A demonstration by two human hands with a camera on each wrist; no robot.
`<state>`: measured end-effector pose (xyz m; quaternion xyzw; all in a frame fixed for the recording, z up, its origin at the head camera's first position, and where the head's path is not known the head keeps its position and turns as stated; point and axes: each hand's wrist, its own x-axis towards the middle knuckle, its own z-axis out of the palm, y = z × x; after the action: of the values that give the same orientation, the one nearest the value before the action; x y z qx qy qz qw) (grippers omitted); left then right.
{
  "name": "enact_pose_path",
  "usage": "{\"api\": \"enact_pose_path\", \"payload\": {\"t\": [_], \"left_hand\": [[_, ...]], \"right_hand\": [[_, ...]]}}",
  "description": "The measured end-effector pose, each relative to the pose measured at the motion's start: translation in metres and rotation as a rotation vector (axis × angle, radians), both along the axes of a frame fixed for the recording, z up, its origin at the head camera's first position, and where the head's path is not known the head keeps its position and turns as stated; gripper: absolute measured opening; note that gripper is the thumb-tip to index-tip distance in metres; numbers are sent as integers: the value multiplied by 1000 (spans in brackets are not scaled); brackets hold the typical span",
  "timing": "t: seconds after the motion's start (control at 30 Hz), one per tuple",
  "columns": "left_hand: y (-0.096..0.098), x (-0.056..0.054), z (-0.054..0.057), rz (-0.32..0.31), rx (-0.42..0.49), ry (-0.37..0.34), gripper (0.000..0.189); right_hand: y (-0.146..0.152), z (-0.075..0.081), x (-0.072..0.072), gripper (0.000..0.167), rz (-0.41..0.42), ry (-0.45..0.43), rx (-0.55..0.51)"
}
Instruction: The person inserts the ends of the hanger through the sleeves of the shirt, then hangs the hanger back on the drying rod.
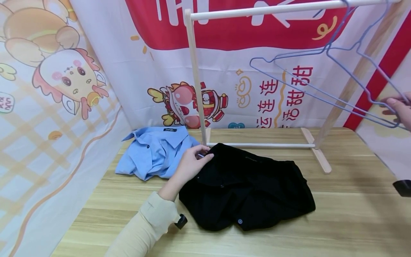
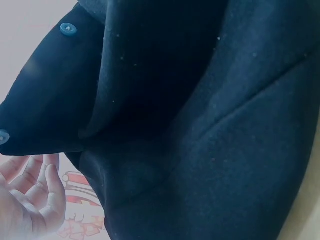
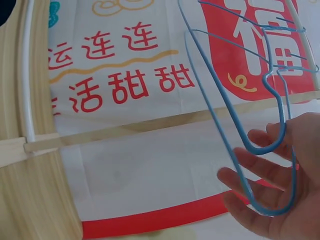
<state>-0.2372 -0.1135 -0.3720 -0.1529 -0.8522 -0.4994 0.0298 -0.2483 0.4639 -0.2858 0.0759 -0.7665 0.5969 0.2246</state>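
Note:
On the table lies a crumpled black shirt [image 1: 250,192] with buttons along its edge. My left hand [image 1: 192,162] pinches the shirt's upper left edge. In the left wrist view its fingers [image 2: 31,175] go up behind the buttoned edge, and the thumb is hidden. Two blue wire hangers [image 1: 308,91] are at the right end of the rail, tilted towards my right hand [image 1: 399,109]. In the right wrist view the right hand's fingers [image 3: 265,185] curl around the hangers' near ends, with the thumb hidden.
A wooden clothes rack [image 1: 196,71] with a white top rail [image 1: 263,10] stands behind the shirt. A light blue shirt [image 1: 154,150] lies heaped to the left. Printed cloth [image 1: 160,60] covers the walls around the wooden table [image 1: 359,214].

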Motion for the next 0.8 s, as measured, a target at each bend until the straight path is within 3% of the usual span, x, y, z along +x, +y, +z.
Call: {"api": "enact_pose_path", "payload": {"t": [0.03,0.1,0.17,0.37,0.6,0.8], "left_hand": [[0,0,0,1,-1,-3,19],[1,0,-1,0,0,-9,19],[1,-1,-2,-3,2,-12,20],[2,0,-2,-4,10,-19,20],[2,0,-5,0,12,-13,21],[4,0,-5,-6,19,-9,21]], "right_hand": [[-19,8,12,46,51,3,-40],[-28,10,17,48,169,6,-145],[-34,10,20,49,227,16,-189],[-41,13,21,45,61,-38,80],[-55,19,27,40,97,-136,155],[-65,22,28,35,19,-160,268]]}}
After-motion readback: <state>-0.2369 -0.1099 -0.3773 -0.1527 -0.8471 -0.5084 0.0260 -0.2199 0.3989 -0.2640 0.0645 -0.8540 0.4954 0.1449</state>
